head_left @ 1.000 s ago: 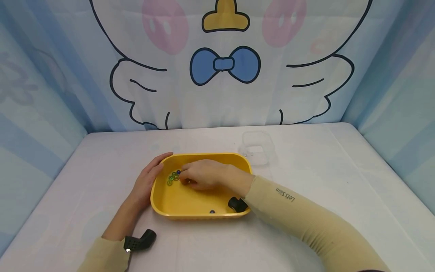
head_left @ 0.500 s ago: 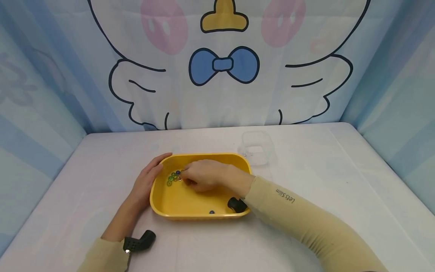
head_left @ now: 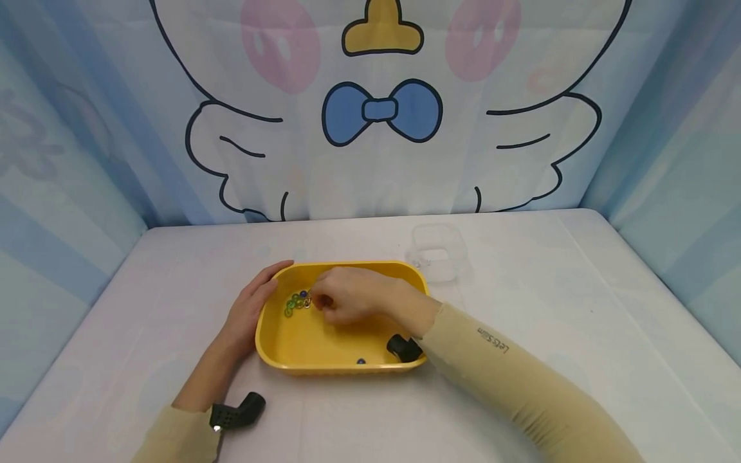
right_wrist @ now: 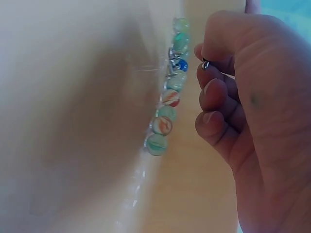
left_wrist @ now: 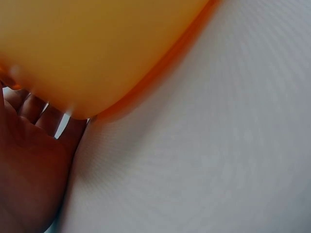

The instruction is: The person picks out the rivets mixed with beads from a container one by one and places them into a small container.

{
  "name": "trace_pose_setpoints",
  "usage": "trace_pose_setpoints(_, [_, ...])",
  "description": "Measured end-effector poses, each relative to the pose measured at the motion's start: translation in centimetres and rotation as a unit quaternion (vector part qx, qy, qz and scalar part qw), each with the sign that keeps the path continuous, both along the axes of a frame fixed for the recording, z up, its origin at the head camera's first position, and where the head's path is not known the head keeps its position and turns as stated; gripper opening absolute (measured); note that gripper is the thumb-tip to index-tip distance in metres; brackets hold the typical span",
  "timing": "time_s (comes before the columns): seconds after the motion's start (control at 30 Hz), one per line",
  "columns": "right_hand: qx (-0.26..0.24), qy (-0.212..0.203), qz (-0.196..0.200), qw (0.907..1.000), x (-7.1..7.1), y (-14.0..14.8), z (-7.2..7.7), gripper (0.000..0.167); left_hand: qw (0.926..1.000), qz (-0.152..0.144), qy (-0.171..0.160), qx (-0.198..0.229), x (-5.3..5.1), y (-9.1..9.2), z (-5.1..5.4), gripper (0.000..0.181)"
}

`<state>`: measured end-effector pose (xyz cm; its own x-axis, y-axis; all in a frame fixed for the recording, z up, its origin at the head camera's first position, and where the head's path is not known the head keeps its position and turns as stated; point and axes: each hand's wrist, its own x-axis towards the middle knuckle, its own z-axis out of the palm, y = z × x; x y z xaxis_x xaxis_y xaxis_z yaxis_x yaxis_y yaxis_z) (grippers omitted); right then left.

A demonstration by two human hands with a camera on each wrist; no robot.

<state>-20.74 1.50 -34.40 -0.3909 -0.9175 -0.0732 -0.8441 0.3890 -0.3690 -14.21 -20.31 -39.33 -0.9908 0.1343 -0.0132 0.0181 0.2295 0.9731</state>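
Observation:
In the head view my left hand [head_left: 249, 312] rests along the outer left wall of a yellow tray [head_left: 312, 354], fingers at its back corner. The left wrist view has the fingers [left_wrist: 46, 114] against the tray's outside. My right hand [head_left: 350, 296] is over the tray's back half, right of a cluster of glass marbles [head_left: 291, 304]. Close up in the right wrist view, thumb and forefinger pinch a small shiny metal piece [right_wrist: 205, 64]; its kind is unclear. Beside it, several marbles [right_wrist: 162, 125] line up with small metal pieces [right_wrist: 174, 54] and a blue bead [right_wrist: 182, 65].
A clear plastic container [head_left: 441, 247] stands behind the tray's back right corner. One dark blue marble [head_left: 361, 361] lies by the tray's front wall. White cloth [head_left: 521, 270] covers the table, with printed curtains behind and at both sides.
My right hand has lifted slightly and drawn away from the cluster with the pinched metal piece. The left hand and tray stay where they were.

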Motion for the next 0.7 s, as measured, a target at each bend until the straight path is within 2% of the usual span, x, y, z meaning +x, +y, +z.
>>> trace_pose_setpoints(0.27, [-0.053, -0.030, -0.006, 0.9981, 0.2, 0.6, 0.5, 0.009, 1.0000, -0.001, -0.001, 0.003, 0.0, 0.0, 0.0, 0.048])
trace_pose_setpoints(0.7, [-0.130, -0.022, -0.022, 0.9910, 0.2, 1.8, 1.0, 0.012, 1.0000, 0.004, -0.001, -0.009, 0.1, 0.2, 0.2, 0.048])
